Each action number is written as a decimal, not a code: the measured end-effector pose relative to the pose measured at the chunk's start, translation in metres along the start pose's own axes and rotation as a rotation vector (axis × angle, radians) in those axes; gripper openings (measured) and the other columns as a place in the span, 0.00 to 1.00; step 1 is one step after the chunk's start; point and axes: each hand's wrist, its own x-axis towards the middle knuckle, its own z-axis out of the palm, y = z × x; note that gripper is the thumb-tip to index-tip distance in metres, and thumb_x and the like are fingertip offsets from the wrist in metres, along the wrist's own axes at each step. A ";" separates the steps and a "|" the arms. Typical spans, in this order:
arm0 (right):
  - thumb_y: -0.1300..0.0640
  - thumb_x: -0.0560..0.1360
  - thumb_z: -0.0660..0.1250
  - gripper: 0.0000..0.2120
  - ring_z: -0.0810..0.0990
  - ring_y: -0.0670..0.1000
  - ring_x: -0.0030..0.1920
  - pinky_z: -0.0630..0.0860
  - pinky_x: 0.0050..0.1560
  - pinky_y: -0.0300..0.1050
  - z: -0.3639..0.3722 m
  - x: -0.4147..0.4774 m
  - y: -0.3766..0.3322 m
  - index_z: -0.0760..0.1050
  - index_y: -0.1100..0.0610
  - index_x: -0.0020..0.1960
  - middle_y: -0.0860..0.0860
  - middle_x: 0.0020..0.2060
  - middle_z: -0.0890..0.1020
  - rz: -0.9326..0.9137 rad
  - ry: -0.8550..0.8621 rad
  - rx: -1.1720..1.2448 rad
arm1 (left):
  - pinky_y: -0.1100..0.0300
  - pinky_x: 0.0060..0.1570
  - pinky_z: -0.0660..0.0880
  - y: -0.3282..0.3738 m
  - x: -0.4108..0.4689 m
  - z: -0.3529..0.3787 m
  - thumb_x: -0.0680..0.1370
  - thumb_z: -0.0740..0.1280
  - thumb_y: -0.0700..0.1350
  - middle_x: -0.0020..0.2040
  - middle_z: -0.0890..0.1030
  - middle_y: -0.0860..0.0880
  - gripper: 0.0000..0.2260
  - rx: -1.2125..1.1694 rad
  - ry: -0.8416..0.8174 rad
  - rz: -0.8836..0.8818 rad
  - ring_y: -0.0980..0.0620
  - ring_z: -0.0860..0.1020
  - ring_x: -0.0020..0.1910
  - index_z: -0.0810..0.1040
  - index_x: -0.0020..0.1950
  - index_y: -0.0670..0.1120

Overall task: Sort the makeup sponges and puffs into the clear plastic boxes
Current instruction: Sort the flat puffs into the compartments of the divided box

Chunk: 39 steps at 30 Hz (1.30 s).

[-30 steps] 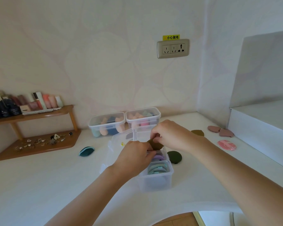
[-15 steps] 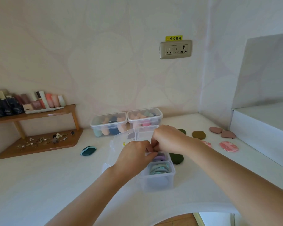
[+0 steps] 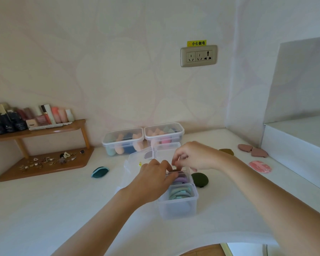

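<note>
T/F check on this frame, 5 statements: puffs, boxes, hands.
1. Both hands are over the open clear box. True: the left hand and right hand meet at the open clear box.
2. The two boxes by the wall have their lids off. False: the left lidded box and right lidded box are both closed.
3. A dark green puff lies on the table to the right of the open box. True: dark green puff.
4. The teal puff is inside the open box. False: the teal puff lies on the table, left of it.
5. The wooden shelf stands on the right. False: the wooden shelf is on the left.
</note>
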 end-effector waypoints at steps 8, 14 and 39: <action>0.64 0.76 0.59 0.12 0.82 0.56 0.49 0.79 0.48 0.50 -0.024 0.006 0.103 0.81 0.59 0.52 0.56 0.53 0.83 0.413 0.567 -0.030 | 0.60 0.58 0.61 -0.003 0.004 0.002 0.82 0.49 0.56 0.64 0.73 0.51 0.18 0.033 -0.101 0.045 0.53 0.66 0.62 0.68 0.68 0.55; 0.63 0.80 0.52 0.21 0.75 0.57 0.60 0.73 0.54 0.45 -0.011 0.009 0.138 0.64 0.55 0.73 0.58 0.64 0.73 0.701 0.325 -0.168 | 0.62 0.56 0.61 -0.001 0.006 0.002 0.82 0.50 0.56 0.63 0.74 0.52 0.18 0.043 -0.101 0.053 0.54 0.67 0.61 0.69 0.68 0.56; 0.59 0.71 0.74 0.07 0.78 0.42 0.38 0.71 0.41 0.36 -0.022 -0.013 0.021 0.82 0.55 0.49 0.43 0.37 0.81 -0.086 0.372 0.170 | 0.61 0.56 0.66 0.003 0.007 0.003 0.82 0.50 0.56 0.60 0.76 0.52 0.17 0.074 -0.086 0.033 0.55 0.68 0.55 0.70 0.66 0.56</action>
